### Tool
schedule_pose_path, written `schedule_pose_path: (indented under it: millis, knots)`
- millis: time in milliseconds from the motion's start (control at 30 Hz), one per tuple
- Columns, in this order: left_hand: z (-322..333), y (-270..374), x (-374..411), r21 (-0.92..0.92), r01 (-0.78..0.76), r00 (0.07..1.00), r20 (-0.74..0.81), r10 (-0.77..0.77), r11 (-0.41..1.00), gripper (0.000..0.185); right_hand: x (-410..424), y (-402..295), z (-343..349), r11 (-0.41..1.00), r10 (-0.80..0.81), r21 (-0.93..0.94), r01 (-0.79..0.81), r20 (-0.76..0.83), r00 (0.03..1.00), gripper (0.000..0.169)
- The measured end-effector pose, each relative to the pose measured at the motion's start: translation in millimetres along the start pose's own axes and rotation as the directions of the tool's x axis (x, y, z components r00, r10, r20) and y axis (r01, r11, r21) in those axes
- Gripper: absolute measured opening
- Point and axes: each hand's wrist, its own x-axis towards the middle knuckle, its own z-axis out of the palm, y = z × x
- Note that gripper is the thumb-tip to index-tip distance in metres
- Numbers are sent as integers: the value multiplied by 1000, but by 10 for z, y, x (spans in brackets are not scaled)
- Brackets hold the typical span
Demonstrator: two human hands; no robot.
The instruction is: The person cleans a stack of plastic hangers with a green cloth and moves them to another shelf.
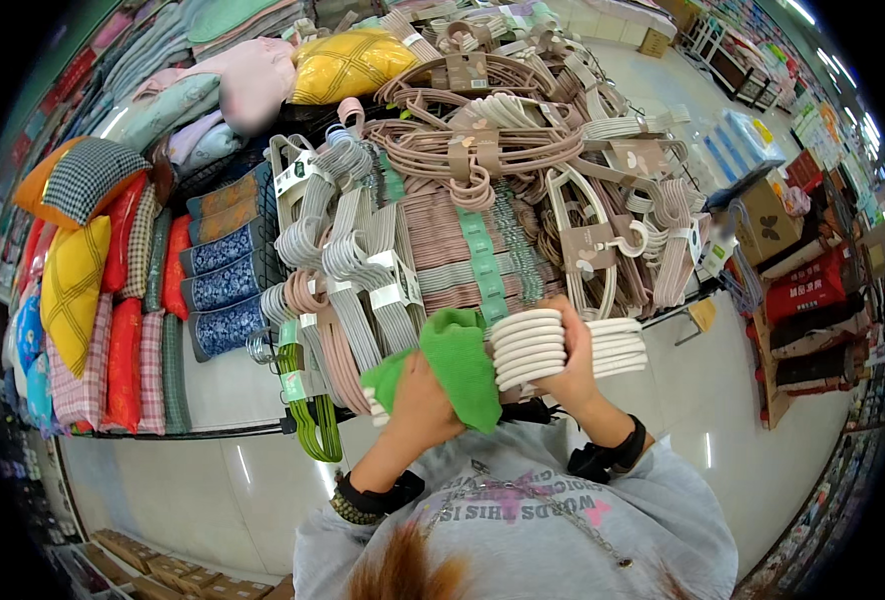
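My left hand (421,401) presses a green cloth (461,367) against a bundle of white hangers (529,349). The cloth drapes over the bundle's middle and hides much of it. White hanger ends poke out at its left side. With my right hand (574,360) I grip the bundle near its right part, fingers wrapped around the stacked bars. Both hands are in front of my chest, at the near edge of the display. Just beyond them lie pink and grey hangers (442,259) in a dense row, crossed by a green printed strip (481,259).
Banded grey hangers (375,262) and green hangers (311,420) are left of my hands. Brown hanger packs (476,150) are heaped farther back. Cushions (75,289) and folded blue textiles (225,326) fill the left side. A cardboard box (769,214) stands at the right.
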Motion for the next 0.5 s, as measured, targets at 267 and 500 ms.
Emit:
schedule_pose_path:
  millis: [267,500]
  knots:
    - [-298,-176,-5,-118,-133,991,-27,131,984,53,-61,-210,-298,992,-75,93,85,-110,991,48]
    - [-274,-277,-169,-51,-87,991,-110,81,995,39,-73,-265,-288,958,-1,274,79,-272,962,53]
